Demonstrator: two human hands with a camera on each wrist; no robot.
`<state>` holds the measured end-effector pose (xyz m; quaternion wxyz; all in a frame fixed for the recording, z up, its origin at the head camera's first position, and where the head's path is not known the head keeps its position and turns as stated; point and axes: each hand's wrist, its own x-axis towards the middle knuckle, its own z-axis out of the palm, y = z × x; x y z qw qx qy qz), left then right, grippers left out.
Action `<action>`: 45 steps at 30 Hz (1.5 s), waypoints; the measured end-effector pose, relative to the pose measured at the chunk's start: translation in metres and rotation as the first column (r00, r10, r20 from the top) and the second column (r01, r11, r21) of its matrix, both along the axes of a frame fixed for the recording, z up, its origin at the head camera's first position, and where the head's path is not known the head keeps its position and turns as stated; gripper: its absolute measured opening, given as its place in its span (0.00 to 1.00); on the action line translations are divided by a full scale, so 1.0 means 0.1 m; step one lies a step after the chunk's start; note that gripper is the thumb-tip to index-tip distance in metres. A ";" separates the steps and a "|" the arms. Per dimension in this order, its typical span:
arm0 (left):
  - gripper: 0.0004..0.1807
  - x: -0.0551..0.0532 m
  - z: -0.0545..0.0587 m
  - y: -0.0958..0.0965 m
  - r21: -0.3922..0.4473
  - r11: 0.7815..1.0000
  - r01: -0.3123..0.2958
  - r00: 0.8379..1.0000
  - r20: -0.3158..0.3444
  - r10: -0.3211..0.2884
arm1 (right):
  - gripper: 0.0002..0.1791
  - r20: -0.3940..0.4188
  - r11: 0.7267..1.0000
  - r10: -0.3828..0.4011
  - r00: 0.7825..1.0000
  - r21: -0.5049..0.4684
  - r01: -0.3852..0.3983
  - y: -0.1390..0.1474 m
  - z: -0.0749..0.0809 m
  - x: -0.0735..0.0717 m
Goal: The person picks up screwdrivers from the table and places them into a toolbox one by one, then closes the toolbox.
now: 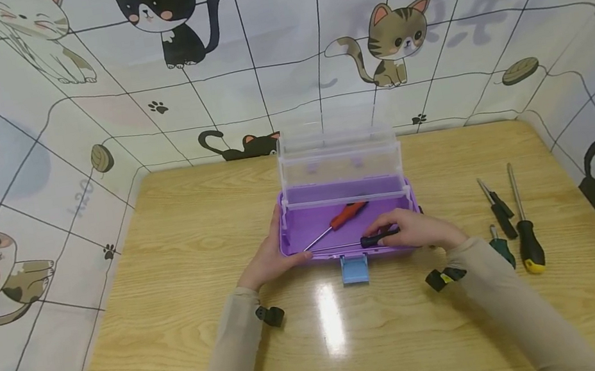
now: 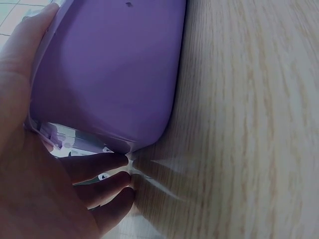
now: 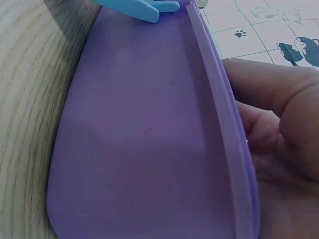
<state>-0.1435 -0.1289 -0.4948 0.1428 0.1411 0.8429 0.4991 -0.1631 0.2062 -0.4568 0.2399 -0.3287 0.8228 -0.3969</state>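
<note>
A purple toolbox (image 1: 311, 221) with its clear lid (image 1: 338, 169) raised stands on the table, a blue latch (image 1: 354, 269) hanging at its front. My left hand (image 1: 264, 259) grips the front left corner, thumb on the rim; the left wrist view shows the fingers round the end of the box (image 2: 114, 64). Inside, my right hand (image 1: 420, 228) pinches the black handle of a screwdriver (image 1: 370, 241) lying along the front wall. Behind it lies a red-handled screwdriver (image 1: 343, 217) at a slant. In the right wrist view the front wall (image 3: 139, 124) hides the held screwdriver.
Right of the box, beside my right forearm, lie a black-and-yellow screwdriver (image 1: 530, 243), a green-handled screwdriver (image 1: 502, 249) partly behind the sleeve, and slim black-handled tools (image 1: 503, 219). The wooden table (image 1: 184, 242) meets a cat-patterned wall covering (image 1: 294, 89) at the back and sides.
</note>
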 end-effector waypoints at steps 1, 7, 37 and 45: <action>0.70 0.00 0.00 0.00 0.000 1.000 0.002 1.000 -0.001 -0.002 | 0.16 -0.001 1.000 0.007 1.000 -0.001 -0.007 0.00 0.00 0.00; 0.70 0.00 0.00 0.00 -0.002 1.000 -0.001 1.000 -0.004 0.001 | 0.16 0.046 0.999 0.039 0.998 -0.008 -0.039 -0.02 0.00 -0.03; 0.69 0.03 -0.02 0.02 0.014 1.000 0.001 1.000 -0.002 -0.001 | 0.16 0.054 0.993 -0.064 0.996 -0.099 0.069 0.00 -0.01 0.10; 0.69 0.03 -0.01 0.01 0.034 0.999 0.004 1.000 -0.011 -0.004 | 0.16 0.041 0.976 -0.171 0.984 -0.130 0.175 0.13 0.10 0.24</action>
